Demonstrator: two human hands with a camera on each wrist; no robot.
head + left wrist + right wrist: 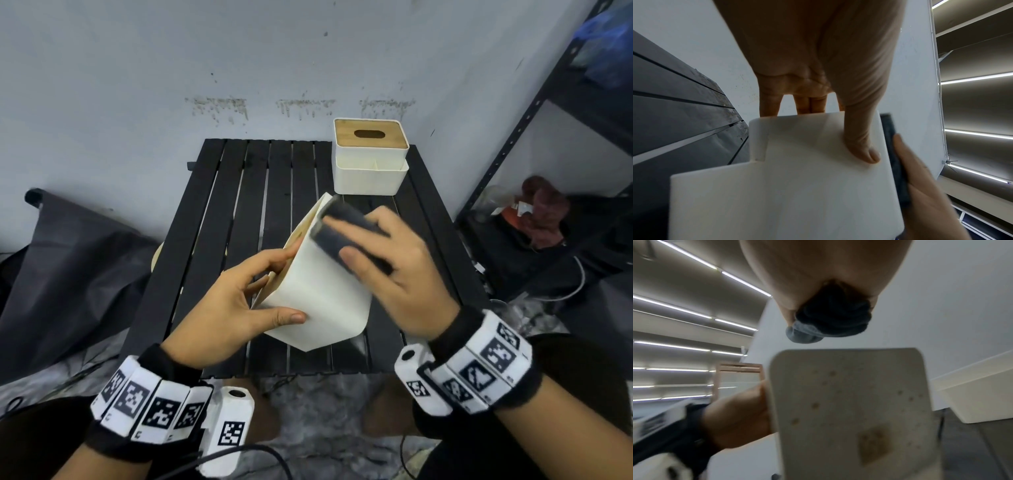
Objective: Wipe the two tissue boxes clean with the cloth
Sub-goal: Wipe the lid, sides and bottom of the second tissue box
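Two boxes noted; your left hand (219, 305) grips the tilted box (318, 301), raised over the table (212, 219); your right hand (394, 270) presses the folded cloth (346, 233) to its upper side; brown spots remain on one face; the far box (371, 161) stands untouched at the table's back right; judged under halfway.

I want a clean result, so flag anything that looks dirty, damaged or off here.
The held tissue box shows brownish spots and a darker smudge on its underside in the right wrist view. The left hand grips it tilted off the table while the right hand presses the cloth on another face.
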